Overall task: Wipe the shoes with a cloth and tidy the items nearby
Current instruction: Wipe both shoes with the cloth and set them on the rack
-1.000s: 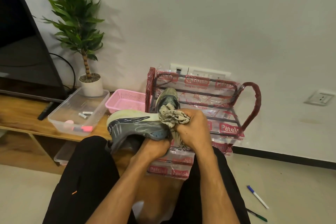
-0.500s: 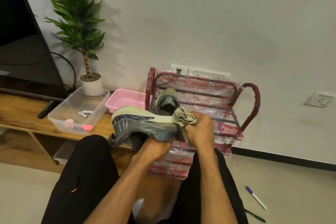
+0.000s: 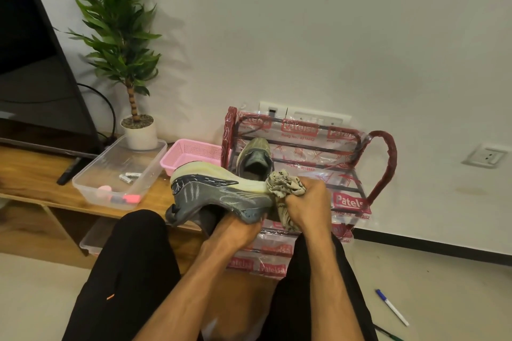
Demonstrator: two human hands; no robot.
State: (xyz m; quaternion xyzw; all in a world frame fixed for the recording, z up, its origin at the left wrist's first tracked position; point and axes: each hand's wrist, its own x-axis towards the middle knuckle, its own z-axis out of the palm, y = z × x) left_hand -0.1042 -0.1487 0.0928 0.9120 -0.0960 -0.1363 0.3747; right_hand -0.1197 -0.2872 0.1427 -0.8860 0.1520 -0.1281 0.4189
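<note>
Head view: right hand presses cloth against grey shoe.

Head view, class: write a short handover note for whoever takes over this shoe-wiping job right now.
Left hand: holds the grey sneaker with pale yellow sole from beneath, sole up.
Right hand: grips the crumpled beige cloth against the sole's end.
Second grey sneaker sits on the red plastic-wrapped shoe rack.
Left: finish wiping, rack the shoe, pick up the blue-capped white pen off the floor.

Grey shoe with pale yellow sole, beige dark-flecked cloth, pink basket.
</note>
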